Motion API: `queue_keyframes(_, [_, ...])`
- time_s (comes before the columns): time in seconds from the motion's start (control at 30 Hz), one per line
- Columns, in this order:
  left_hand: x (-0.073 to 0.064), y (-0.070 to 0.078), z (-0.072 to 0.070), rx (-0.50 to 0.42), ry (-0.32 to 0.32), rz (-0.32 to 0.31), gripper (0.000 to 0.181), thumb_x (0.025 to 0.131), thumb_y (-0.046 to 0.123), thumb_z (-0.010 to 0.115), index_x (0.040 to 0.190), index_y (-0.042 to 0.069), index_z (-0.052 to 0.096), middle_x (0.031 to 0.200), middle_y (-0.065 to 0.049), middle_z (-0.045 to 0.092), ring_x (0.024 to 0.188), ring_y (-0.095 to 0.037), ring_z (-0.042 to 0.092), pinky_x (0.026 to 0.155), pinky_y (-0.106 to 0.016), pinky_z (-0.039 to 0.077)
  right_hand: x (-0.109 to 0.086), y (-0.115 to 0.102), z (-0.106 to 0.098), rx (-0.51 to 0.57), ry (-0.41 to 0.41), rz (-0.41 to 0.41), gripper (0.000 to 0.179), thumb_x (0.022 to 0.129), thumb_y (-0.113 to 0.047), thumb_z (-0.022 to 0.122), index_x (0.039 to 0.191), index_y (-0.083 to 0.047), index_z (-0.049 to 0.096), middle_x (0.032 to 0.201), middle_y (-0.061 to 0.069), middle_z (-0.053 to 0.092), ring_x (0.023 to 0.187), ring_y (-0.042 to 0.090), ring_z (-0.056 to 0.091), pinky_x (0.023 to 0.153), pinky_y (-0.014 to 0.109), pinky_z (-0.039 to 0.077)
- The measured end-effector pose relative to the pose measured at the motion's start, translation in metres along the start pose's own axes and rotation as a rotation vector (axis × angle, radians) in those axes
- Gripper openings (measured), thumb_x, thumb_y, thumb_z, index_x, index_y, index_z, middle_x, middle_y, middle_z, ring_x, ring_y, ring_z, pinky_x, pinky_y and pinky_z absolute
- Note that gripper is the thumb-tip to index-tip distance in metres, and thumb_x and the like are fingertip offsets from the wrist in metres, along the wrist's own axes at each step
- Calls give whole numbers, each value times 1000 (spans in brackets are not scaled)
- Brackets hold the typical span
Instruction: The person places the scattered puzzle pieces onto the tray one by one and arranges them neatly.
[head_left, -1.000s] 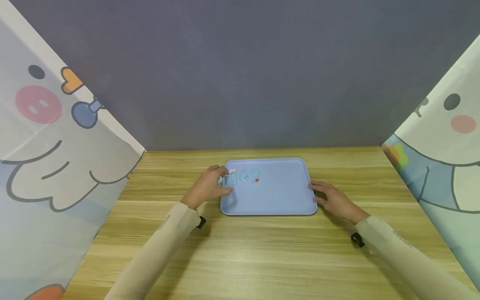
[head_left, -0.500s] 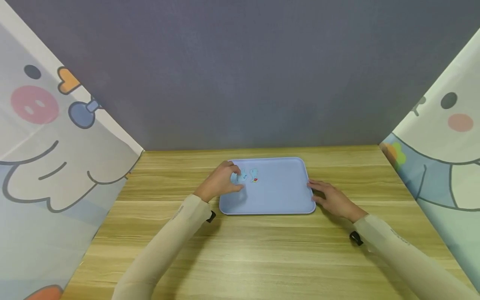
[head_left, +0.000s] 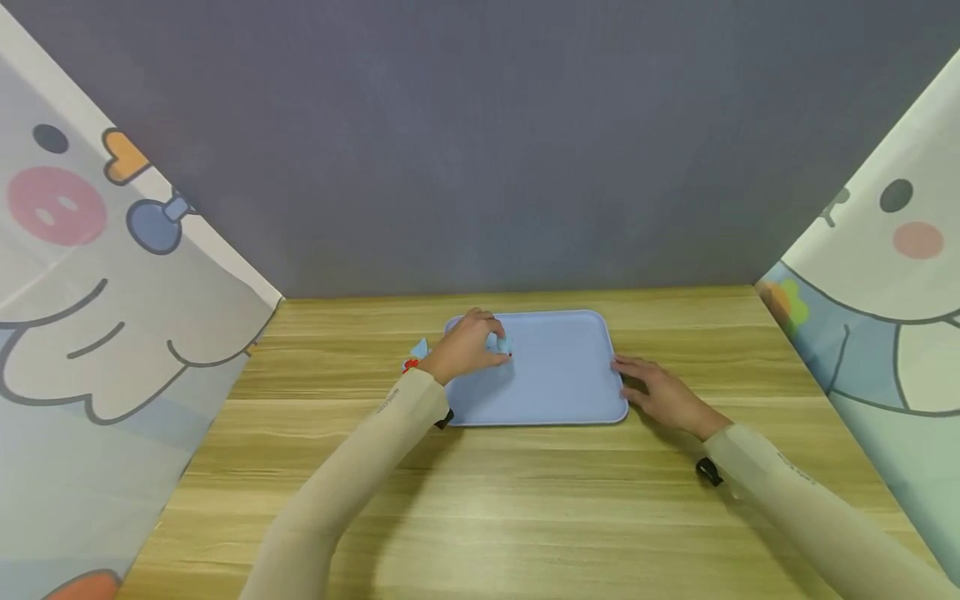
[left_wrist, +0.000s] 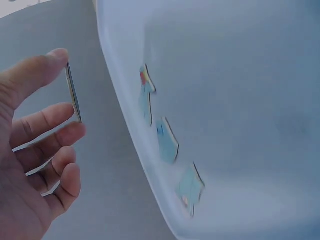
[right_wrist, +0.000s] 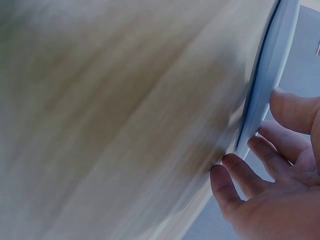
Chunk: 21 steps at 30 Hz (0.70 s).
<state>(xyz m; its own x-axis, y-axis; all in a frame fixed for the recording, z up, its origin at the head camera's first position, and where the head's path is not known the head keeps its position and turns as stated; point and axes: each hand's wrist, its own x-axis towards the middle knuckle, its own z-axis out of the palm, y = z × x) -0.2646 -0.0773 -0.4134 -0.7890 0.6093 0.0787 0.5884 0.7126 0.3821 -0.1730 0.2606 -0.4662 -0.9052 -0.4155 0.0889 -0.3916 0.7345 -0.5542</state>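
In the left wrist view, my left hand (head_left: 467, 346) pinches a thin flat puzzle piece (left_wrist: 73, 95) between thumb and fingers, its edge turned to the camera. The head view shows this hand above the left part of the blue tray (head_left: 562, 367). Three light-blue puzzle pieces lie in a row along the tray's side: one with red and yellow print (left_wrist: 146, 95), a middle piece (left_wrist: 168, 141), and a third piece (left_wrist: 191, 189). At the tray's right rim, my right hand (head_left: 667, 400) rests with loosely extended fingers, thumb and fingertips touching the rim.
Left of the tray, on the wooden table (head_left: 525, 500), lie a light-blue piece (head_left: 420, 348) and a red-printed piece (head_left: 410, 365), partly behind the left wrist. A grey wall (head_left: 510, 150) stands behind the table, with cartoon-printed panels on both sides.
My left hand has moved right from the tray's left edge to over the row of pieces. Pieces on the table at its left have come into sight. The right hand stays at the rim.
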Motion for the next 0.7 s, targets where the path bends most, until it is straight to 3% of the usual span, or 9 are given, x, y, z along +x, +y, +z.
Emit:
queue_keyframes(0.27, [28,7,17,6,-62,20,25,74,27,83,90,13,70,93,5,62,93,-16,47,83,-29,43,1,-1,-1,1,6,3,47,89,-4,63,133,7,48,140,25,41,126,45,36,101,58,29])
queue_keyframes(0.47, [45,12,30,70,-95,-37,28,74,34,81,91,14,71,94,4,63,92,-15,48,82,-30,43,0,1,0,9,-5,8,48,89,-3,62,134,6,47,141,24,40,127,44,35,101,56,30])
queue_keyframes(0.7, [54,16,39,114,-122,-98,26,74,36,81,85,15,69,90,3,61,88,-16,47,78,-31,43,0,3,1,3,-5,8,48,89,-4,63,134,6,47,141,24,39,127,44,35,101,56,30])
